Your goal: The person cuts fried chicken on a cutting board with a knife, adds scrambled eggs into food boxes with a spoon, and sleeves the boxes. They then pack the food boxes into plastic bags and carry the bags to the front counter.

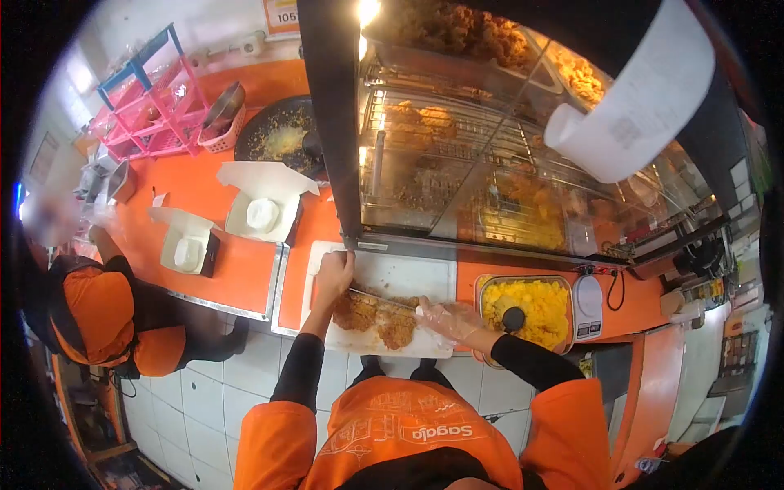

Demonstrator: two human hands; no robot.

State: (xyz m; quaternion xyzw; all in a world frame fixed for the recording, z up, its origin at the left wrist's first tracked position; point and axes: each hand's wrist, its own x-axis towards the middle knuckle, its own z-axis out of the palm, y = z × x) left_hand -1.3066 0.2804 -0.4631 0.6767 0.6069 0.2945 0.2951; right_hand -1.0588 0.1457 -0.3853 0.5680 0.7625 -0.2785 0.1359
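Breaded fried chicken [395, 329], in flattened pieces, lies on a white cutting board [412, 273] in front of me. A knife [382, 299] slants across the chicken, its blade running from my left hand toward my right. My bare left hand [333, 274] is closed in a fist at the knife's left end, the handle hidden in it. My right hand [454, 322], in a clear plastic glove, is at the blade's other end with its fingers together against the chicken. Those fingertips are partly hidden.
A tray of yellow food [531, 310] and a white scale [587, 306] stand right of the board. The glass warming cabinet [457, 163] rises behind it. Open boxes holding rice [262, 215], a dark pan [278, 135] and a pink rack [155, 114] are left. A co-worker [102, 314] stands far left.
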